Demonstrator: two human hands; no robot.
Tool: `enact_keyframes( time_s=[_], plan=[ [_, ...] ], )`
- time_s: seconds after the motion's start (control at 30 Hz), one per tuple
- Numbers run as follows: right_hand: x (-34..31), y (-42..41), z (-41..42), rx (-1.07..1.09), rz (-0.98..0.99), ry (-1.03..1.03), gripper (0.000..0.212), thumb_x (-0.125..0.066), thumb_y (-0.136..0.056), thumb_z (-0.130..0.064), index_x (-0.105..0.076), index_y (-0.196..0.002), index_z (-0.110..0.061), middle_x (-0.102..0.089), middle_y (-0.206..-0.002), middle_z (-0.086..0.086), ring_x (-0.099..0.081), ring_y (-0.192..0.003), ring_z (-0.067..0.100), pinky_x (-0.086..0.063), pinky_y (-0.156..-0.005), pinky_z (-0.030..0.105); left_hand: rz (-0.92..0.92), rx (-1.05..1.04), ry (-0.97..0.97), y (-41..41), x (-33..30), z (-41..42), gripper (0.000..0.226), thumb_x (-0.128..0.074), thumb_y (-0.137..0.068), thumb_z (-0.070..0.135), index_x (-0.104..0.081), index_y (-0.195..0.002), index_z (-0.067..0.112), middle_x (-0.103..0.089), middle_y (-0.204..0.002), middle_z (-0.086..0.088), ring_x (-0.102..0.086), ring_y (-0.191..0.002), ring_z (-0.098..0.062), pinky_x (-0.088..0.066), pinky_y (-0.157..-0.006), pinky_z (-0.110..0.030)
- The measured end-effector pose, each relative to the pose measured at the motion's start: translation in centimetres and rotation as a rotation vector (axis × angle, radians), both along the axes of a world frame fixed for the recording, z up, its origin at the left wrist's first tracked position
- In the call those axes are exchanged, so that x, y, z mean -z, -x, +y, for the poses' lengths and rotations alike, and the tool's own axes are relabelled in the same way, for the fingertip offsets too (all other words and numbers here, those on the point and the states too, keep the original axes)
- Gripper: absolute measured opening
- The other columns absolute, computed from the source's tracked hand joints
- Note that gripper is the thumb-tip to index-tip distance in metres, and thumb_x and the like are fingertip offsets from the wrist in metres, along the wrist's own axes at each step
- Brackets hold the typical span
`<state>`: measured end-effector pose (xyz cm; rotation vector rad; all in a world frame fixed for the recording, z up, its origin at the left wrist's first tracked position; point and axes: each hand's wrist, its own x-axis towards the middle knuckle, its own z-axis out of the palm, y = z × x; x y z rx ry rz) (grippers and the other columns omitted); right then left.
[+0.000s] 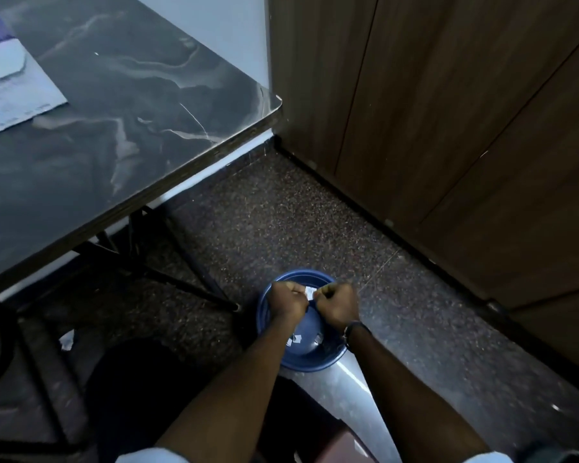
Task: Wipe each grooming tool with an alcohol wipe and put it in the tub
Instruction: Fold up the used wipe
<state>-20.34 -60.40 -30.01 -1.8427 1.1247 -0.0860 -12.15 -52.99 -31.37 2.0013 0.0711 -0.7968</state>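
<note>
- Two forearms reach forward from the near edge, a dark band on the right wrist.
- Left hand point(287, 299) and right hand point(337, 305): both curled, pinching one small white packet point(309, 292) between them, held above the tub.
- Blue round tub point(318, 357): on the floor point(315, 222), several small white scraps point(297, 339) on its bottom.
- Dark marbled table point(121, 121): far left, a pale sheet point(10, 95) lying near its left edge.
- Brown wood panels point(448, 111): far right.
</note>
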Motion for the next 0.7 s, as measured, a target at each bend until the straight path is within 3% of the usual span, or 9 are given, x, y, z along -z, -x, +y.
enact_keyframes(
  time_s=[0.13, 0.2, 0.3, 0.47, 0.6, 0.7],
  plan=[
    [1.2, 0.2, -0.2, -0.006, 0.048, 0.001, 0.027, -0.062, -0.082, -0.010, -0.061, -0.056, -0.001, -0.057, -0.055, 0.010, -0.052, -0.058, 0.016, -0.041, -0.059, 0.028, 0.003, 0.040, -0.044, 0.2, 0.5, -0.3, 0.024, -0.063, -0.075, -0.003, -0.065, -0.061, 0.016, -0.072, -0.073, -0.017, -0.072, -0.074, -0.032, -0.061, -0.069, -0.047],
    [1.6, 0.3, -0.5, -0.026, 0.087, -0.003, 0.029, -0.060, -0.083, -0.012, -0.058, -0.056, -0.004, -0.053, -0.054, 0.010, -0.049, -0.056, 0.019, -0.040, -0.058, 0.033, 0.041, 0.071, -0.061, 0.2, 1.3, -0.4, 0.022, -0.066, -0.074, -0.002, -0.063, -0.063, 0.017, -0.073, -0.075, -0.018, -0.072, -0.076, -0.034, -0.061, -0.068, -0.049],
    [2.2, 0.3, -0.9, -0.091, 0.197, -0.020, 0.031, -0.058, -0.087, -0.016, -0.056, -0.060, 0.000, -0.051, -0.055, 0.013, -0.049, -0.060, 0.025, -0.036, -0.059, 0.031, 0.059, 0.095, -0.116, 0.2, 2.2, -0.4, 0.022, -0.071, -0.074, 0.003, -0.058, -0.068, 0.019, -0.072, -0.085, -0.016, -0.070, -0.085, -0.033, -0.060, -0.076, -0.047],
    [2.7, 0.8, -1.0, -0.156, 0.252, 0.001, 0.047, -0.057, -0.089, -0.016, -0.031, -0.049, -0.016, -0.032, -0.047, 0.002, -0.033, -0.045, 0.016, -0.028, -0.052, 0.030, 0.030, 0.112, -0.128, 0.6, 1.8, 0.2, 0.026, -0.067, -0.080, -0.001, -0.052, -0.066, 0.015, -0.061, -0.082, -0.008, -0.060, -0.085, -0.019, -0.052, -0.077, -0.035],
    [3.7, 1.1, -0.9, -0.133, 0.244, -0.011, 0.043, -0.057, -0.088, -0.018, -0.035, -0.052, -0.014, -0.033, -0.049, 0.003, -0.036, -0.050, 0.022, -0.032, -0.058, 0.032, 0.021, 0.101, -0.139, 0.6, 2.3, 0.4, 0.025, -0.069, -0.080, 0.003, -0.053, -0.066, 0.016, -0.070, -0.091, -0.017, -0.065, -0.090, -0.026, -0.054, -0.084, -0.038],
    [4.1, 1.3, -0.6, -0.139, 0.254, -0.031, 0.036, -0.058, -0.088, -0.021, -0.043, -0.057, -0.011, -0.040, -0.051, 0.002, -0.045, -0.060, 0.027, -0.036, -0.060, 0.031, 0.017, 0.123, -0.153, 0.6, 2.1, 0.9, 0.031, -0.067, -0.081, 0.001, -0.050, -0.061, 0.018, -0.067, -0.083, -0.015, -0.064, -0.087, -0.025, -0.055, -0.084, -0.039]
  ],
)
